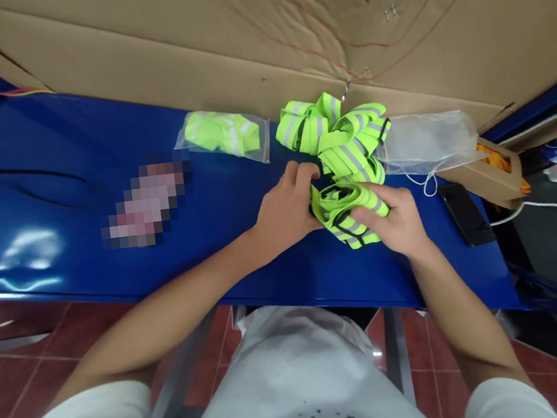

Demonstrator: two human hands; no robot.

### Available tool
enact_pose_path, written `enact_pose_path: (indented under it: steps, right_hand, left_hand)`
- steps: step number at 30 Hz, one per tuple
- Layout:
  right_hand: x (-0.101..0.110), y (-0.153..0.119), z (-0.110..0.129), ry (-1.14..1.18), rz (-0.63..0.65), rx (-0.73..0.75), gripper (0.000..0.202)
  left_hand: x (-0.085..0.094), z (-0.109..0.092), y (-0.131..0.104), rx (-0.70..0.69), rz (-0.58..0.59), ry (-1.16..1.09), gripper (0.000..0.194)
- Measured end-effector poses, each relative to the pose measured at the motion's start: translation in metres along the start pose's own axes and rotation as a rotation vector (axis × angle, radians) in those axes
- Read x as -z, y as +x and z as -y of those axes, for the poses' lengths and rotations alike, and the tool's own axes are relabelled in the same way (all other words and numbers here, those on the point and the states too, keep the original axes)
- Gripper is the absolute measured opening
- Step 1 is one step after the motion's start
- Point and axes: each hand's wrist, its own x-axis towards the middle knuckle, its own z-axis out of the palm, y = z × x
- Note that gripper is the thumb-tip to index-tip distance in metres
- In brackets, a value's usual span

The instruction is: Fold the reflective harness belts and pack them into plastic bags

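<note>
Over the front of the blue table, my right hand [395, 219] is closed round a bundle of rolled neon-yellow reflective strap [342, 218] with grey stripes and black buckles. At its left side, the curled fingers of my left hand [291, 204] hold the edge of the same bundle; their tips are partly hidden. Just behind lies a heap of more reflective straps [345, 137], loosely coiled. To its left, a clear zip bag [224, 133] contains folded neon-yellow strap.
Right of the heap are a stack of clear plastic bags [424, 142], a black phone [467, 214] and an open cardboard box [500, 173]. A blurred-out item [145, 207] lies left on the blue table [227, 201]. Cardboard [151, 62] lines the back; black cables lie far left.
</note>
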Motion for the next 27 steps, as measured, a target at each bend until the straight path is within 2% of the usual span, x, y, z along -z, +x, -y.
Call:
enact_pose_path:
  steps: [2,4,6,9,12,14,16,18,21,24,27]
  right_hand:
    - [-0.003,-0.003,0.006,-0.161,0.043,0.153,0.052]
    - [-0.008,-0.006,0.007,-0.299,0.059,0.309,0.058]
    - [-0.013,-0.008,0.005,-0.401,0.019,0.44,0.061]
    - [-0.018,-0.008,-0.001,-0.461,-0.054,0.563,0.06]
    - [-0.019,-0.008,-0.003,-0.449,-0.07,0.586,0.06]
    - [-0.019,-0.007,-0.004,-0.419,-0.073,0.561,0.059]
    - [-0.02,-0.007,-0.004,-0.383,-0.09,0.531,0.059]
    - [-0.021,-0.006,-0.005,-0.359,-0.102,0.517,0.059]
    - [-0.023,-0.005,-0.006,-0.357,-0.118,0.53,0.059]
    - [-0.026,-0.006,-0.006,-0.386,-0.147,0.553,0.061]
    - [-0.029,-0.009,-0.006,-0.422,-0.111,0.573,0.064]
  left_hand:
    - [0.001,0.001,0.001,0.054,0.051,0.044,0.037]
    - [0.001,0.004,0.002,0.071,0.124,0.04,0.029]
    - [-0.002,0.008,0.004,0.046,0.159,-0.04,0.028]
    - [-0.009,0.017,0.006,-0.052,0.123,-0.312,0.036]
    - [-0.02,0.021,0.008,-0.179,0.068,-0.597,0.052]
    - [-0.027,0.022,0.009,-0.216,-0.03,-0.692,0.059]
    - [-0.031,0.021,0.009,-0.187,-0.151,-0.703,0.059]
    - [-0.033,0.02,0.008,-0.109,-0.188,-0.677,0.057]
    - [-0.032,0.018,0.006,0.015,-0.14,-0.693,0.055]
    - [-0.028,0.016,0.004,0.085,-0.106,-0.716,0.04]
    - [-0.022,0.016,0.003,0.046,0.074,-0.68,0.027]
